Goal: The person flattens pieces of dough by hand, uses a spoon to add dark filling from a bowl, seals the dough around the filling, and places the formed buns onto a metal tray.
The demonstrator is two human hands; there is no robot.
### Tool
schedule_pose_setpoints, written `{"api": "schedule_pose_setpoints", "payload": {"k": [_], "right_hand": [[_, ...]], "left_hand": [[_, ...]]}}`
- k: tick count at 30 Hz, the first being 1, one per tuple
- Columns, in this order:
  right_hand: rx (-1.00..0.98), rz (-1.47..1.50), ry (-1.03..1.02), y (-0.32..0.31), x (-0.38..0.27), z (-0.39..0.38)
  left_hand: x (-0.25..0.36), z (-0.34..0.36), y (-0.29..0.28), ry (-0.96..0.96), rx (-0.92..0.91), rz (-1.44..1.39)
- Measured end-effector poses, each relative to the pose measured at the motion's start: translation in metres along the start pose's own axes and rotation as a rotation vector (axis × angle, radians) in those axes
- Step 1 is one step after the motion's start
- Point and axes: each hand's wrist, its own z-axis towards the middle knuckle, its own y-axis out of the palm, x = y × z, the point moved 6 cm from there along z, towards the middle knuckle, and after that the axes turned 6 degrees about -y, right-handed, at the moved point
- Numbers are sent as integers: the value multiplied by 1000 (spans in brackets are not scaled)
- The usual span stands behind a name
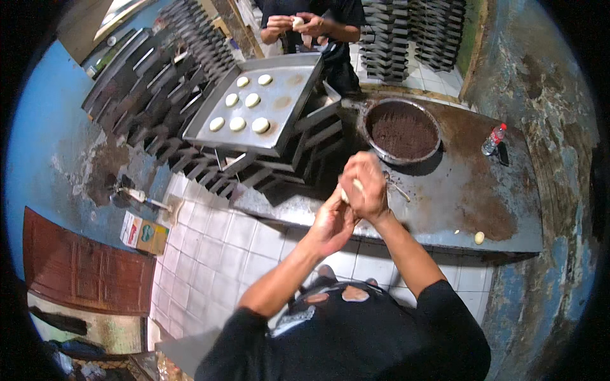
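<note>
My left hand (337,222) and my right hand (367,184) are pressed together around pale dough (351,190), most of which their fingers hide; the right hand is slightly blurred. Just beyond them, a steel bowl (434,146) holds dark crumbly filling (400,130), and a spoon (398,189) lies beside it. A small dough ball (479,238) rests near the front right of the metal table (445,203). Up and to the left, a metal tray (286,63) on stacked pans carries several pale dough rounds (252,100).
A co-worker (311,28) across the table holds pale dough. A bottle (494,138) and a dark object (502,152) sit at the right. Stacked pans (381,44) line the back and left. Walls flank both sides; a cardboard box (143,233) sits on the tiled floor at left.
</note>
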Motion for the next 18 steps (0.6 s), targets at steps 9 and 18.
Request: {"api": "schedule_pose_setpoints", "payload": {"k": [9,18], "right_hand": [[325,1012,1012,74,34,-12],[-115,1062,1269,212,20,62]], "left_hand": [[86,-15,-14,422,134,388],[264,-57,-100,1198,363,1180]]}}
